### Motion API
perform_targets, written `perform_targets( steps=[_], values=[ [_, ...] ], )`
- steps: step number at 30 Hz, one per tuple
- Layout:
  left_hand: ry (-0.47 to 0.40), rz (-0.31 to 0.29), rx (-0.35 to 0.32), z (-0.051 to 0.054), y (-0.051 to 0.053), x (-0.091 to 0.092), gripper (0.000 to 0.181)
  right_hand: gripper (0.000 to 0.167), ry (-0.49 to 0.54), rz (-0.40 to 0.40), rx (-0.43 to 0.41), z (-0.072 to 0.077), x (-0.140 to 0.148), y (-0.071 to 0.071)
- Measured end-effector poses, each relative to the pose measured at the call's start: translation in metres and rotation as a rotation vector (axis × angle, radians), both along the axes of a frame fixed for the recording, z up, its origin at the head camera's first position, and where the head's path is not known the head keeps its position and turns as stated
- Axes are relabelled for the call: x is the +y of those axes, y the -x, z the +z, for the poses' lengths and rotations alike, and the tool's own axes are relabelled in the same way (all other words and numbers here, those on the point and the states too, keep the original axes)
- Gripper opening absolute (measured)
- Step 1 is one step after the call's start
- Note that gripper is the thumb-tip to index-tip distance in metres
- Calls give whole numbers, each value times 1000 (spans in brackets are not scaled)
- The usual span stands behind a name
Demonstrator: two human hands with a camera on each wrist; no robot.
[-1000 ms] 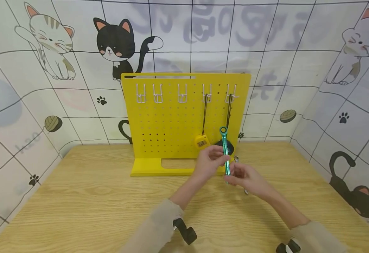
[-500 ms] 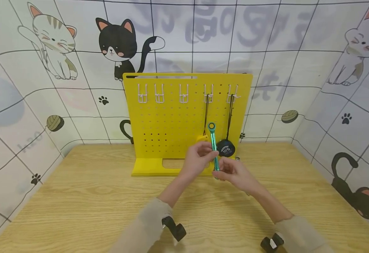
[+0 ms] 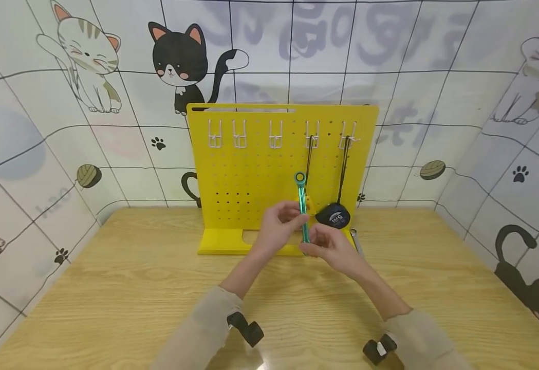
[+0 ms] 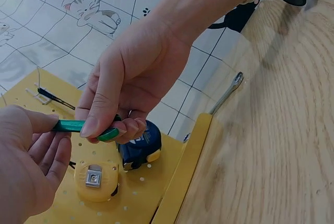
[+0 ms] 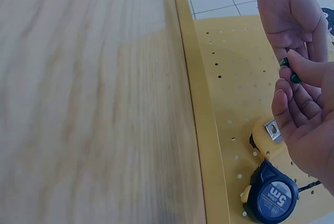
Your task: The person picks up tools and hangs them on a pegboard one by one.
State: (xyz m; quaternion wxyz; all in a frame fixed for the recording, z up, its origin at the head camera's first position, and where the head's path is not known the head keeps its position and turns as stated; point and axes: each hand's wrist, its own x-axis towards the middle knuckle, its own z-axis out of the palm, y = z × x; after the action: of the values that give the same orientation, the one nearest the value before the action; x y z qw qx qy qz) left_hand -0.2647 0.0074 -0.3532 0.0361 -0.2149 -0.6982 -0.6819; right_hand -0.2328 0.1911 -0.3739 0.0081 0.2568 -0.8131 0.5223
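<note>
A shiny green combination wrench [image 3: 302, 198] stands nearly upright before the pegboard in the head view, ring end on top. My left hand [image 3: 276, 226] pinches its shank about the middle. Lower down, my right hand [image 3: 334, 249] pinches the open end between thumb and fingers, and in the right wrist view the two green prongs [image 5: 295, 78] peek out there. Behind the hands, a yellow tape measure [image 4: 96, 181] and a dark blue-black tape measure [image 3: 336, 216] marked 5m hang by black cords. The left hand partly covers the wrench's shank.
The yellow pegboard [image 3: 260, 169] stands at the table's back, with several white wire hooks [image 3: 276, 136] along its top. A silver wrench [image 3: 356, 241] lies by the right end of its base. Wooden tabletop [image 3: 149, 288] stretches in front, and a cat-patterned sheet [image 3: 126, 169] encloses the back and sides.
Both hands have carried the green wrench leftward across the pegboard, away from the dark tape measure, keeping their hold. The head view has turned slightly left, and the silver wrench shows more.
</note>
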Motion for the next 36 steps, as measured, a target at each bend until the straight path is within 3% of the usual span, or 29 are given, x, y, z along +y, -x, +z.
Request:
perform_targets(
  steps=[9,16,36],
  values=[
    [-59,22,38,11,5,-13,24,14,-5,-36,13,12,-18,6],
    [-102,48,57,22,10,-25,24,15,54,-2,33,21,-32,13],
    [-74,127,175,52,19,-40,24,17,149,-46,84,37,-57,29]
  ],
)
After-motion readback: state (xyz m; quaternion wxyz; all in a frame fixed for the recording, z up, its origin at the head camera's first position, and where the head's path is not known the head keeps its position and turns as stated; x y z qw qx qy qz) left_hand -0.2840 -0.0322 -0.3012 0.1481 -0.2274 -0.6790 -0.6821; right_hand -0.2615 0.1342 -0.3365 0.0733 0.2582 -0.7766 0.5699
